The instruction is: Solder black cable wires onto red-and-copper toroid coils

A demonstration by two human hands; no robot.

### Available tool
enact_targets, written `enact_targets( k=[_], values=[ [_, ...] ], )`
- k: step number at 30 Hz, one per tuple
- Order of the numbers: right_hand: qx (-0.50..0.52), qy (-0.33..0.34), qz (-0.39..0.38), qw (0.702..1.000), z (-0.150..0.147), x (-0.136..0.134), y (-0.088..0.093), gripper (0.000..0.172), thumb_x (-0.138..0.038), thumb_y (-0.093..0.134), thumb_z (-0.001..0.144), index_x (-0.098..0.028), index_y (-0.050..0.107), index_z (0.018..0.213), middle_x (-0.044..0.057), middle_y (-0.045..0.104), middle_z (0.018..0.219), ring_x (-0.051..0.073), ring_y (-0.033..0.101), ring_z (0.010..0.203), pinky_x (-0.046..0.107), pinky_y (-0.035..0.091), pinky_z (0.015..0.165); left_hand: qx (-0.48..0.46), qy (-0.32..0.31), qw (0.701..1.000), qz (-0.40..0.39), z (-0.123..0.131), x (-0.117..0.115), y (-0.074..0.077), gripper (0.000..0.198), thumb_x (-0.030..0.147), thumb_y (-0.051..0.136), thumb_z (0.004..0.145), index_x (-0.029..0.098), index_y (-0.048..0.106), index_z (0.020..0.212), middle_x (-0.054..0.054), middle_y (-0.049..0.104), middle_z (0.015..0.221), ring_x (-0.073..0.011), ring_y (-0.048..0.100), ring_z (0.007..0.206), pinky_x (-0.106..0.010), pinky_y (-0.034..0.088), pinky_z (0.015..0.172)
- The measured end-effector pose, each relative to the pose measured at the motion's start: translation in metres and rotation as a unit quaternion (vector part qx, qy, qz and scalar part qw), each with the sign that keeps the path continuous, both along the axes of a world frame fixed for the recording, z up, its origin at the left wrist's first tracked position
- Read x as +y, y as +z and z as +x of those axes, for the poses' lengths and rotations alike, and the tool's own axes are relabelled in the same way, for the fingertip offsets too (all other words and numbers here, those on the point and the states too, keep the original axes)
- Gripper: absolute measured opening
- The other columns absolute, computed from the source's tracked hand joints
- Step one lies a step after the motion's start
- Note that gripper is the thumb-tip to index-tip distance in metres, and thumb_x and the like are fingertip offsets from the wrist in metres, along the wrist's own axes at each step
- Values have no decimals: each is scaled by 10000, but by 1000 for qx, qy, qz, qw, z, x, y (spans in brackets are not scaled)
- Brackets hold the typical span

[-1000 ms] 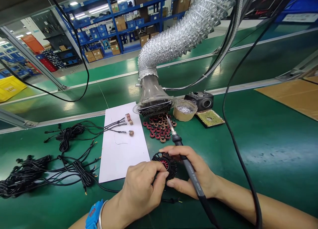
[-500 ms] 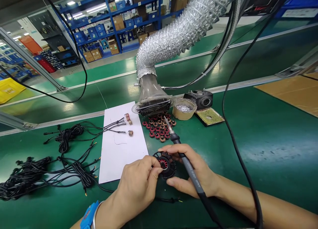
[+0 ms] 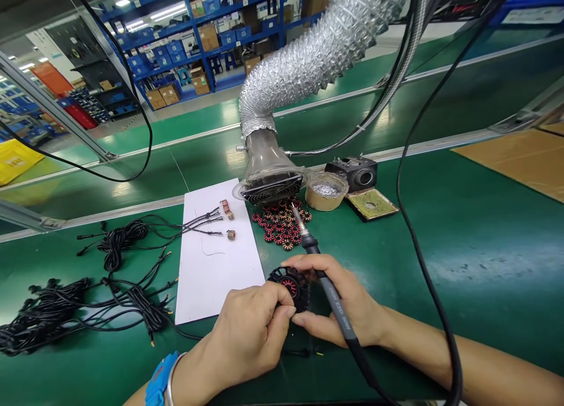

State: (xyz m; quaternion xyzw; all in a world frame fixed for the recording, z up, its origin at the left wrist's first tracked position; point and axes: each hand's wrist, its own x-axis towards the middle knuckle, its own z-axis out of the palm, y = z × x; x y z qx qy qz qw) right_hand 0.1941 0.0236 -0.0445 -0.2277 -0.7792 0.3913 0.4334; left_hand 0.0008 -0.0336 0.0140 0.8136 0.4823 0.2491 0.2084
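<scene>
Green bench (image 3: 440, 241), round black part (image 3: 300, 287), red spoked centre (image 3: 289, 285), left fingers (image 3: 278, 325) pinched, right fingers (image 3: 318, 327) holding part and iron (image 3: 337, 306)

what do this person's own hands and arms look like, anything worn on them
Both hands are bare, with no gloves. Just above the left hand, the wrist carries a plain silver-coloured bangle and, higher up, a bright blue wristband with a thick block. The right hand shows no ring or wristband. No sleeve shows on either forearm.
</scene>
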Motion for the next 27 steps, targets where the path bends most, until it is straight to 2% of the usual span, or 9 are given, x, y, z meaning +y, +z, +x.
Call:
enact_targets(
  k=[4,7,9,12,16,21,27],
  values=[
    [12,-2,-18,1000,1,-1,-1,652,-222,744,733,-262,394,1282,99,578,1187,251,615,1047,353,541,870,-41,0,999,-16,-3,2,4,81,141,479,899,187,522,849,66,458,591,-80,414,495,-212,304,505],
    [36,11,-51,998,1,-2,-2,646,-199,743,741,-270,389,1277,108,563,1224,260,602,1095,347,553,865,-62,43,997,-8,-6,3,7,45,172,512,888,181,555,897,102,269,525,-74,317,437,-209,255,470],
    [55,20,-68,996,1,-3,-2,631,-190,739,750,-272,391,1271,111,560,1231,264,596,1117,348,556,872,-62,69,996,-6,-7,4,9,138,183,549,845,172,558,983,110,217,534,-75,291,430,-211,237,465],
    [83,33,-78,993,0,-3,1,611,-199,738,762,-271,399,1266,111,565,1220,267,600,1118,362,555,883,-60,96,993,-39,-7,5,11,345,183,589,772,149,504,1105,116,238,555,-78,298,443,-216,230,470],
    [110,57,-93,988,-1,-3,4,587,-213,729,784,-266,408,1273,122,561,1233,269,615,1101,373,562,874,-63,109,987,-97,-7,7,12,484,222,625,760,148,458,1208,114,273,575,-84,323,478,-217,242,498],
    [122,91,-103,983,0,-3,7,565,-215,697,818,-263,392,1291,126,564,1241,263,612,1128,345,564,873,-77,80,984,-141,-9,9,10,508,268,659,768,190,489,1240,105,283,587,-87,321,513,-217,229,512],
    [112,99,-86,985,1,-3,7,557,-233,673,824,-247,375,1294,139,551,1256,251,621,1096,355,562,880,-93,76,978,-168,-9,9,7,542,295,702,752,199,494,1244,113,249,575,-83,284,503,-218,198,496]
  ],
)
